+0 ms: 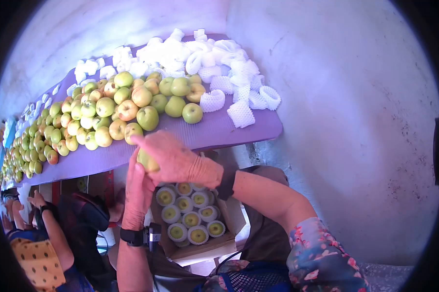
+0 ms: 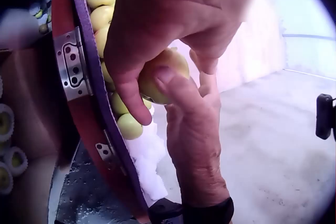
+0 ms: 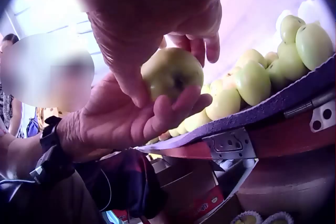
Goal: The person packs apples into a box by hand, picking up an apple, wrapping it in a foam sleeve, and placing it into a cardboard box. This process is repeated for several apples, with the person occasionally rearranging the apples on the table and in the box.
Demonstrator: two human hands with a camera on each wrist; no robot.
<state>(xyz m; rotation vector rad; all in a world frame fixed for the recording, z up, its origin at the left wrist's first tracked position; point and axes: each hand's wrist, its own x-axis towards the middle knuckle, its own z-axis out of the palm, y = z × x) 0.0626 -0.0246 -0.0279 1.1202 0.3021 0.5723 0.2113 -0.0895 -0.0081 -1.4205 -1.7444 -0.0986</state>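
Observation:
A yellow-green apple is held between both hands, just off the near edge of the table. My left hand is under it; in the right wrist view the left palm faces up with fingers curled against the apple. From above, my right hand grips the same apple between thumb and fingers. The left wrist view shows the right thumb lying across its skin. No foam sleeve shows around this apple. Below the hands, a cardboard box contains several apples in white foam sleeves.
A long heap of loose apples covers much of the purple-topped table. White foam sleeves are piled at its far right end. A wall stands to the right. Another person's arm is at the lower left.

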